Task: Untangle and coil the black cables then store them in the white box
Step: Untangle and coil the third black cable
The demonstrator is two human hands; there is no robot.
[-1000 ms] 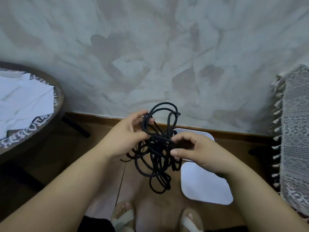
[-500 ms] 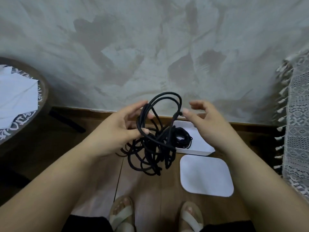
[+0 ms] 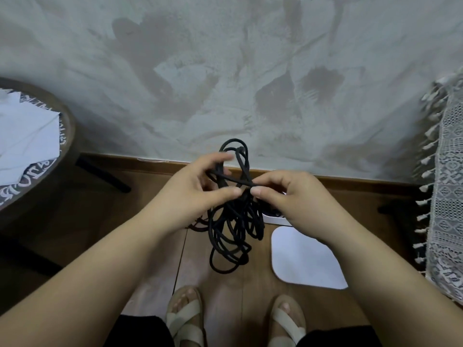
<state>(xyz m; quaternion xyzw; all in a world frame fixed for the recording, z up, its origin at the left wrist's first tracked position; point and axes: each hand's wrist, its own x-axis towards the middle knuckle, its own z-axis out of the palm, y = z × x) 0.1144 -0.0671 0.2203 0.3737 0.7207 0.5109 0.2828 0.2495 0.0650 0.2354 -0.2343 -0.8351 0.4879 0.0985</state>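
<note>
A tangled bundle of black cable (image 3: 233, 229) hangs in the air between my hands, loops sticking up above and drooping below. My left hand (image 3: 193, 189) grips the upper part of the tangle, thumb pressed against it. My right hand (image 3: 288, 196) pinches a strand at the tangle's middle between thumb and forefinger. The white box (image 3: 275, 219) stands on the floor behind my right hand, mostly hidden by it. Its flat white lid (image 3: 305, 259) lies on the floor just in front of the box.
A round wooden table (image 3: 67, 126) with white paper on it stands at the left. A lace cloth with tassels (image 3: 448, 186) hangs at the right. A grey wall rises behind the wooden floor (image 3: 155, 259). My sandalled feet are below.
My right hand, open and lifted beside the top loop half a second ago, has come down and pinched a strand at the tangle's middle. The bundle hangs lower and now covers the box.
</note>
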